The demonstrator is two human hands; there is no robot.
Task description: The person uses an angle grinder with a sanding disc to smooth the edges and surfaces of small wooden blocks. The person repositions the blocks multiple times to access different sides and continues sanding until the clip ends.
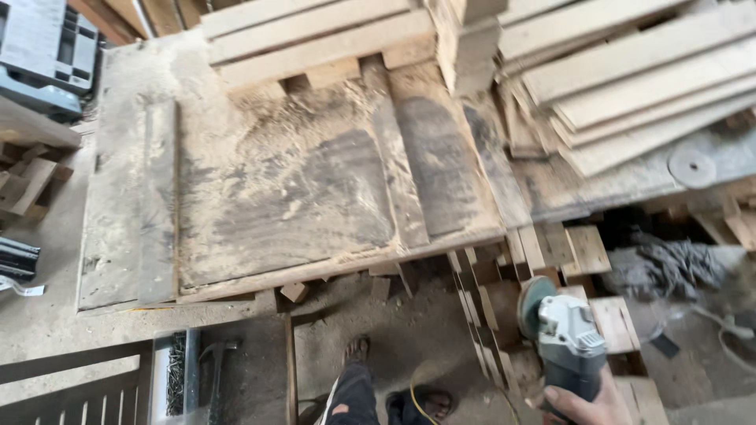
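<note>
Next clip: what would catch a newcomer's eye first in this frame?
First, the angle grinder at lower right, gripped from below by the right hand, its disc facing left. Next, the broad, sawdust-covered wooden workbench filling the middle, with pale planks stacked at upper right. A hammer lies beside a box of nails at lower left.

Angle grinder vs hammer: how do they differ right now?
The angle grinder is gripped in the right hand, lower right, disc end up; the hammer lies untouched at lower left beside a tray of nails. The grinder has a grey and dark body; the hammer is dark all over. Both are below the dusty workbench.
</note>
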